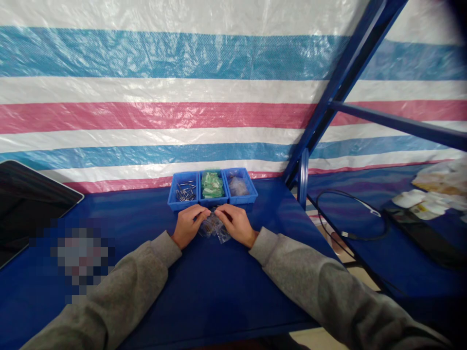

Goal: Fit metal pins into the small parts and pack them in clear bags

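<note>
My left hand and my right hand meet fingertip to fingertip just in front of three blue bins. Both are closed in a pinch on what looks like the edge of a small clear plastic bag; the fingers hide most of it. Below and between them, several small clear bags with little brownish and metallic pieces lie in a pile on the blue table. Behind the hands, the left bin contains thin metal tools or rods, the middle one green packets, the right one clear plastic bags.
A dark flat screen with a pale rim stands at the left, near a pixelated patch. Blue metal frame bars rise at the right. Beyond them, a second surface holds a black cable and crumpled white items. Striped sheeting hangs behind.
</note>
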